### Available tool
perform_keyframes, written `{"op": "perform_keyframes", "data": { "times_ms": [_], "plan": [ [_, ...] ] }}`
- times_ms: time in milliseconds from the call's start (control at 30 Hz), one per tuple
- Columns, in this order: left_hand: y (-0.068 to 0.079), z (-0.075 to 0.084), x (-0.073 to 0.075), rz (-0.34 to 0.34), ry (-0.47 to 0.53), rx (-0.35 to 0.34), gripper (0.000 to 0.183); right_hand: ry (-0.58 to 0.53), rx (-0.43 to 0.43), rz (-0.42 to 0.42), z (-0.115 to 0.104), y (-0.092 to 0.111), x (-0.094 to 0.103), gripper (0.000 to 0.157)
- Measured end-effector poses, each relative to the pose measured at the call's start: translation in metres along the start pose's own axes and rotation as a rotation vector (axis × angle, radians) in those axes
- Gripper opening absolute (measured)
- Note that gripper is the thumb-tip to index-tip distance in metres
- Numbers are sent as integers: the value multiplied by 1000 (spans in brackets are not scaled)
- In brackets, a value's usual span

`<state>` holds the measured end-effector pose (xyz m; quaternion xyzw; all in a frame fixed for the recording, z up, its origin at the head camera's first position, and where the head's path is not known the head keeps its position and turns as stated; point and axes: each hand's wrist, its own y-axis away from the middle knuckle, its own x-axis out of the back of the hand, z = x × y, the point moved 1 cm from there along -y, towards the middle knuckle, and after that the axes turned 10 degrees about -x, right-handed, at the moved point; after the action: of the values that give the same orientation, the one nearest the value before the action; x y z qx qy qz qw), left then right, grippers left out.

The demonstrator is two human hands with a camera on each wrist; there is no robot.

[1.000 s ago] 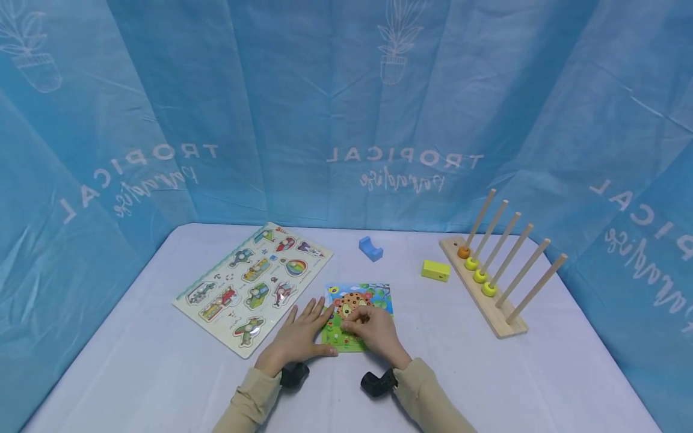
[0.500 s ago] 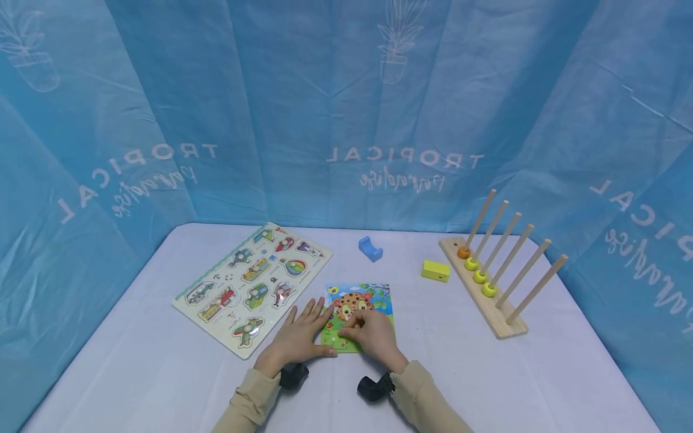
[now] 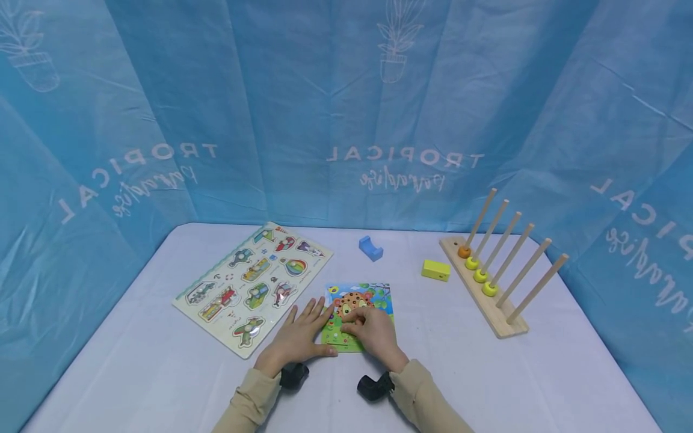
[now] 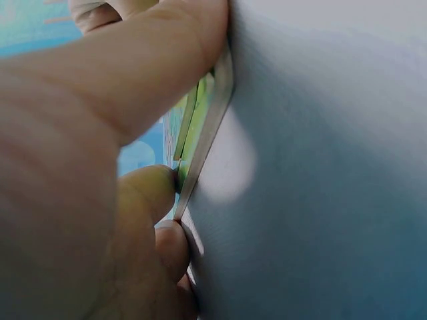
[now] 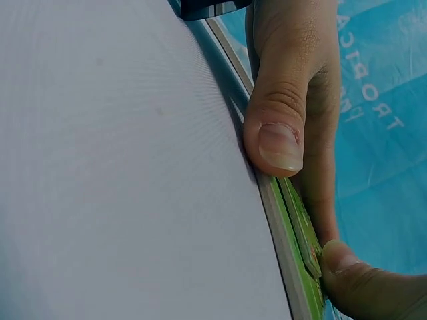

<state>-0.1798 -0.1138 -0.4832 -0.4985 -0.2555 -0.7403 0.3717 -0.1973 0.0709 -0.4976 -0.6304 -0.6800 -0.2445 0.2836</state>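
A square jigsaw puzzle board (image 3: 383,294) with a leopard picture lies at the middle front of the table. My left hand (image 3: 296,341) lies spread along the board's left side in the head view. Its thumb (image 5: 277,133) is at the front edge. My right hand (image 3: 376,337) is over the board, with fingers curled and thumb and forefinger at a green puzzle piece (image 3: 337,340). Both wrist views show this piece (image 4: 187,123) standing a little proud of the board. The right thumb (image 5: 340,260) touches its end; the forefinger's contact is hidden.
A larger vehicle puzzle board (image 3: 254,288) lies at the left. Behind the leopard board are a blue curved block (image 3: 370,248) and a yellow block (image 3: 435,270). At the right stands a wooden peg rack (image 3: 487,294) with several beads. Blue curtains enclose the table.
My right hand has shifted slightly over the lower left of the board, down and then up a little. The piece's front edge shows more clearly now than half a second ago. My left hand stays put.
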Motion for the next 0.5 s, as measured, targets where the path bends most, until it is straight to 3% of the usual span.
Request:
{"op": "perform_keyframes", "data": {
  "times_ms": [500],
  "plan": [
    [1,2,2,9,13,-2,87,20,34,9,0,0,0,11]
  ]
}}
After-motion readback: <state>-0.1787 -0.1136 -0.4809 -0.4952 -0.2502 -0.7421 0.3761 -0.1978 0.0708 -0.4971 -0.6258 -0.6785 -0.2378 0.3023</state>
